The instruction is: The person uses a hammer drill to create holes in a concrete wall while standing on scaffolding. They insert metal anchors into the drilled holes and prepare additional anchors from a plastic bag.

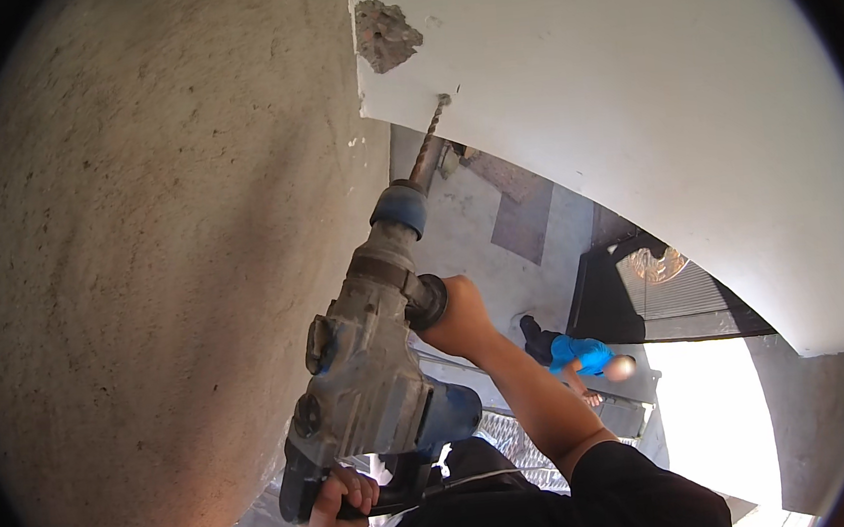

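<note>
The left hand (341,506) has its fingers curled closed round the rear handle (298,487) of the drill (363,339) and the right hand (457,321) grips the side handle (431,301), so pressing steadily along the bit (429,146), without levering sideways, should serve best where its tip meets the white surface (589,108) beside a broken patch (387,36). The trigger and the right hand's fingertips are hidden, and the bit's depth cannot be told.
</note>
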The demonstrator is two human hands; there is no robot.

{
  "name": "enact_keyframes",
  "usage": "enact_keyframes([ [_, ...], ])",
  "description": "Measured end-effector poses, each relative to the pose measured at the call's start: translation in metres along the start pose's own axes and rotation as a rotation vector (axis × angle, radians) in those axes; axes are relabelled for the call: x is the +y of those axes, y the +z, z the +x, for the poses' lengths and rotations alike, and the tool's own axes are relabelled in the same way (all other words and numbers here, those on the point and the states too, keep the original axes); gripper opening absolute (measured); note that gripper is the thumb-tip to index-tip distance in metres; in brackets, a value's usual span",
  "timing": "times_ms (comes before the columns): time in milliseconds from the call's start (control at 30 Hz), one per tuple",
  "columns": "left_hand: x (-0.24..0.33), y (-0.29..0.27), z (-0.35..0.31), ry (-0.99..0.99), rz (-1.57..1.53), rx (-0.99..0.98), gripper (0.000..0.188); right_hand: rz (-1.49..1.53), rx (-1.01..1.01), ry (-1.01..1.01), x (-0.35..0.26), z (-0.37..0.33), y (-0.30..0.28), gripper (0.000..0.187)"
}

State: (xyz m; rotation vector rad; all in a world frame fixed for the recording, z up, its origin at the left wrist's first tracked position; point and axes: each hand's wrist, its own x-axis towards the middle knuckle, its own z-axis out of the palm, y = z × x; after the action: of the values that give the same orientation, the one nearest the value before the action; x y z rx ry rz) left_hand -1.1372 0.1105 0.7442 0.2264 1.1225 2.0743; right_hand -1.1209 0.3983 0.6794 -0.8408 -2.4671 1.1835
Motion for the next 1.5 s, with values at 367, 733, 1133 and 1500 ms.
enact_keyframes([
  [367, -0.002, -0.002, 0.0, 0.01, -0.004, 0.007, 0.029, 0.017, 0.01, -0.019, 0.004, 0.001, 0.003, 0.019],
  [733, 0.001, 0.01, -0.004, -0.009, -0.026, 0.033, 0.027, -0.008, 0.028, -0.037, 0.004, -0.001, -0.003, 0.019],
  [1133, -0.001, 0.009, -0.004, 0.006, -0.059, 0.008, 0.025, 0.004, 0.028, -0.069, 0.005, -0.001, -0.003, 0.018],
  [1500, -0.002, 0.009, -0.004, 0.013, -0.047, -0.025, 0.023, -0.007, 0.052, -0.034, 0.004, 0.0, -0.007, 0.02],
])
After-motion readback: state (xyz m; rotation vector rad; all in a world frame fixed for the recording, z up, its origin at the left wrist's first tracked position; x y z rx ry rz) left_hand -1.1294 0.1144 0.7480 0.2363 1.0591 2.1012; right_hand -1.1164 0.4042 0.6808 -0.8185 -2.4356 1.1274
